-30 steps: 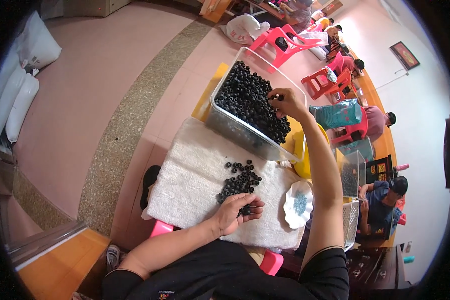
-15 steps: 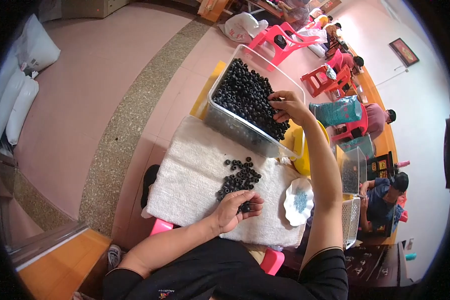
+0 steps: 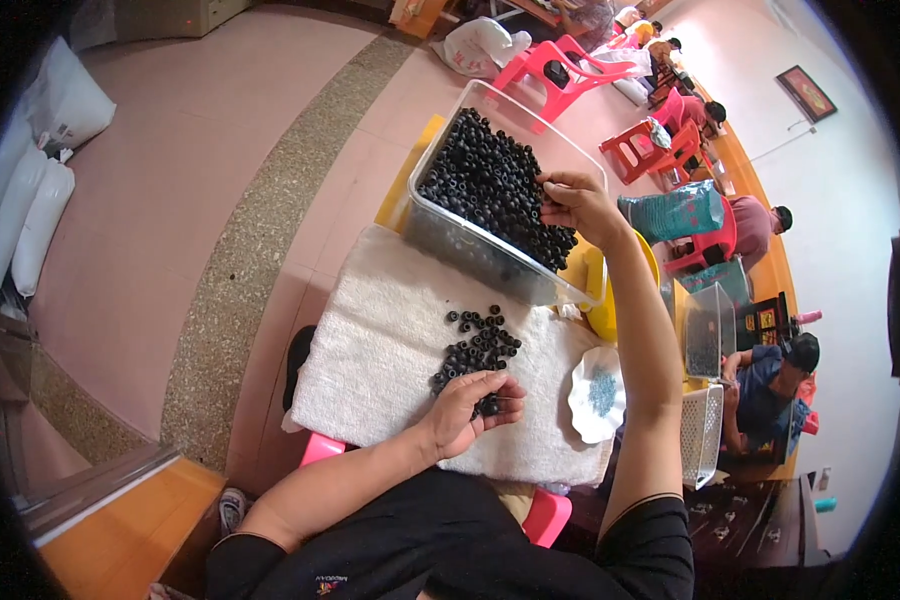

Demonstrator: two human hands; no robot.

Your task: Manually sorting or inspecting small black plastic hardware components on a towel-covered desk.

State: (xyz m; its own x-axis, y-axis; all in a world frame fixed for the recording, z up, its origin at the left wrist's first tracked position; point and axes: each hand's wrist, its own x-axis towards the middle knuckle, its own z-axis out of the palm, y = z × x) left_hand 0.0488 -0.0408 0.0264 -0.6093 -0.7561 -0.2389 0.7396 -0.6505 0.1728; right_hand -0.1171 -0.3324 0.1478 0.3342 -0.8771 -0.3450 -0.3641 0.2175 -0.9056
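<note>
Inside the left hand's point(image 3: 462, 412) curled fingers, round black beads point(image 3: 487, 405) are being cupped; the right hand's point(image 3: 588, 210) grasp cannot be told

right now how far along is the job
Seemingly done: a small pile of round black beads lies on the white cloth. In hand: the left hand curls at the pile's near edge; the right hand reaches over the clear rectangular plastic box. Apparently left: the large bead heap inside.
</note>
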